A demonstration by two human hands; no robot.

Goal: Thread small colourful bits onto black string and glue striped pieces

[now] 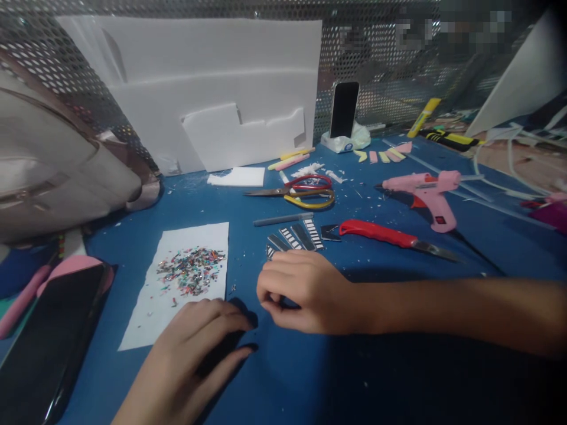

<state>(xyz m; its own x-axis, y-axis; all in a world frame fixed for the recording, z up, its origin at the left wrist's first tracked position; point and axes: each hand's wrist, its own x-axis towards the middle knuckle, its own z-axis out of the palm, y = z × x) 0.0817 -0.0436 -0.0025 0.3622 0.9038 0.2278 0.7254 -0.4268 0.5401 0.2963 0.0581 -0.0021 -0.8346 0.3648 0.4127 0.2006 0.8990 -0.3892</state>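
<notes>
My left hand (195,348) rests over the lower right corner of a sheet of white paper (150,313), thumb and fingers apart, with nothing seen between them. On that sheet lies a pile of tiny multicoloured beads or glitter bits (192,271). Just to the right, my right hand (310,289) is closed, its fingers curled to the thumb; whatever they hold, if anything, is hidden. Directly beyond its knuckles, several small black and striped strips (301,236) are fanned out, partly covered by the hand. A thin grey stick (283,219) lies behind the strips.
Scissors (305,192) lie mid-table, with a red-handled cutter (381,231) and pink glue gun (425,192) to the right. White foam boards (212,53) and a propped phone (344,109) stand behind. Another phone (53,336) and a bag (57,159) occupy the left.
</notes>
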